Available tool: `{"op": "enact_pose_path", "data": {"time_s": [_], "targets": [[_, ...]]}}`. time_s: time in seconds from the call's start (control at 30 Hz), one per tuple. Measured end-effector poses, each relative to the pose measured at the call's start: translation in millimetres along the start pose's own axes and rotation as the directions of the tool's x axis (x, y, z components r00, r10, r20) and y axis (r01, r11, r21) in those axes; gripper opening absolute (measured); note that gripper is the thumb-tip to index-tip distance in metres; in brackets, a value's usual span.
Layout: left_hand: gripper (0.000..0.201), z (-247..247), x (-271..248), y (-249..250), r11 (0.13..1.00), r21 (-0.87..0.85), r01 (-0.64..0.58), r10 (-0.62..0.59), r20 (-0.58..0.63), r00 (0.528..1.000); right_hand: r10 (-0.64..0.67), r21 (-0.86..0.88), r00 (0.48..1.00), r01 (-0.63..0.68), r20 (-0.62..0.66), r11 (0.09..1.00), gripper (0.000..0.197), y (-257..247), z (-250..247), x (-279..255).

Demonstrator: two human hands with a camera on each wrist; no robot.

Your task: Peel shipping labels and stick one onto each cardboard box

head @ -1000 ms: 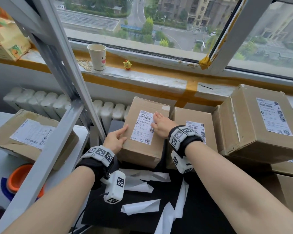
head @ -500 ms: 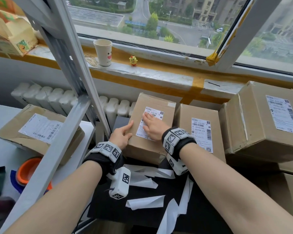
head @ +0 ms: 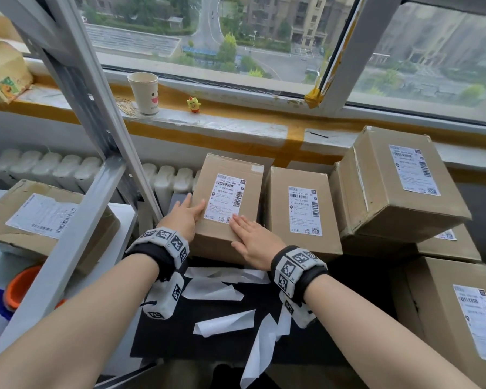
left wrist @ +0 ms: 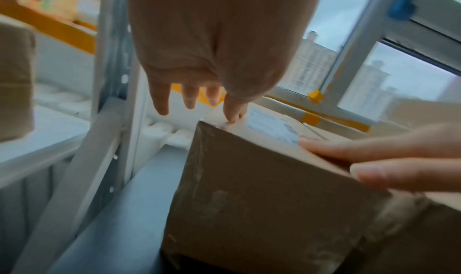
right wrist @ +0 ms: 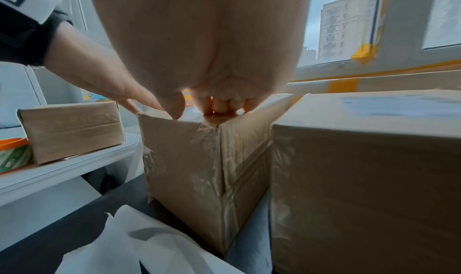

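Note:
A brown cardboard box (head: 225, 237) stands in the middle, with a white shipping label (head: 227, 199) stuck flat on its top. My left hand (head: 184, 216) rests on the box's left edge with straight fingers; in the left wrist view its thumb (left wrist: 233, 114) touches the top edge of the box (left wrist: 262, 199). My right hand (head: 249, 238) lies flat on the near part of the top, its fingertips at the label's lower right corner. In the right wrist view the fingers (right wrist: 219, 105) press on the near top corner of the box (right wrist: 212, 170). Neither hand holds anything.
Labelled boxes stand to the right (head: 302, 217), stacked at far right (head: 399, 189) and at the near right (head: 460, 318); another lies on the white shelf at left (head: 40, 217). White backing strips (head: 216, 290) litter the black surface. A slanted metal frame (head: 90, 192) crosses the left side.
My right hand has slid down the label from its top toward the box's near edge. My left hand has stayed at the left edge.

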State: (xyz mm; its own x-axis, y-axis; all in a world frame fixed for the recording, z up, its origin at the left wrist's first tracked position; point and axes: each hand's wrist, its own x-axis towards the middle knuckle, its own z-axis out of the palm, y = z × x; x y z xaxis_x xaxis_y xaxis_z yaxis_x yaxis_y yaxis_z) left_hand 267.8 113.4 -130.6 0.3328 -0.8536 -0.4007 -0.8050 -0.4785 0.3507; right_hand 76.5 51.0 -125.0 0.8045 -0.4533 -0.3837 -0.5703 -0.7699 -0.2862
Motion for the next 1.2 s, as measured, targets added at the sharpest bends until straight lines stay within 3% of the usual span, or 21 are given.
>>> {"op": "enact_pose_path", "data": {"time_s": [0.07,0.17,0.27,0.47,0.57,0.67,0.77,0.87,1.0,1.2], "targets": [[0.074,6.8,-4.6,7.3,0.969,0.221,-0.114,0.114,0.015,0.993,0.003,-0.003,1.000,-0.003,-0.002,1.000,0.063,2.9,3.1,-1.1],[0.073,20.4,-15.7,21.7,0.916,0.338,-0.216,0.218,0.034,0.975,-0.009,-0.002,1.000,0.009,-0.020,1.000,0.063,4.3,6.0,0.6],[0.055,24.9,-11.1,20.6,0.941,0.295,-0.167,0.172,0.011,0.985,-0.013,0.012,1.000,0.013,-0.028,1.000,0.064,5.5,6.1,0.9],[0.073,13.8,-7.8,4.9,0.978,0.205,0.022,-0.021,-0.006,1.000,0.046,-0.038,0.998,-0.048,-0.035,0.998,0.067,9.5,3.9,-8.6],[0.080,12.6,-17.5,4.4,0.991,0.069,0.111,-0.111,-0.005,0.994,0.130,-0.044,0.990,-0.133,-0.058,0.990,0.068,10.7,1.9,-19.2],[0.065,10.6,-28.2,11.8,0.975,-0.087,0.203,-0.204,0.002,0.979,0.204,-0.032,0.972,-0.209,-0.120,0.977,0.065,7.6,6.9,-29.5],[0.041,13.2,-32.4,19.8,0.974,-0.185,0.128,-0.143,-0.069,0.987,0.243,-0.078,0.956,-0.258,-0.163,0.963,0.060,6.5,11.5,-30.4],[0.054,15.8,-33.3,28.7,0.955,-0.293,0.053,-0.078,-0.074,0.994,0.295,-0.085,0.935,-0.317,-0.198,0.945,0.063,12.3,8.4,-29.1],[0.055,19.2,-41.2,34.5,0.979,-0.198,0.056,-0.063,-0.031,0.998,0.325,-0.069,0.937,-0.335,-0.125,0.940,0.066,15.2,4.8,-36.4],[0.043,24.9,-65.4,43.2,0.999,-0.044,-0.013,0.011,-0.065,0.998,0.342,0.068,0.933,-0.337,-0.112,0.939,0.049,5.7,3.5,-66.3]]}}
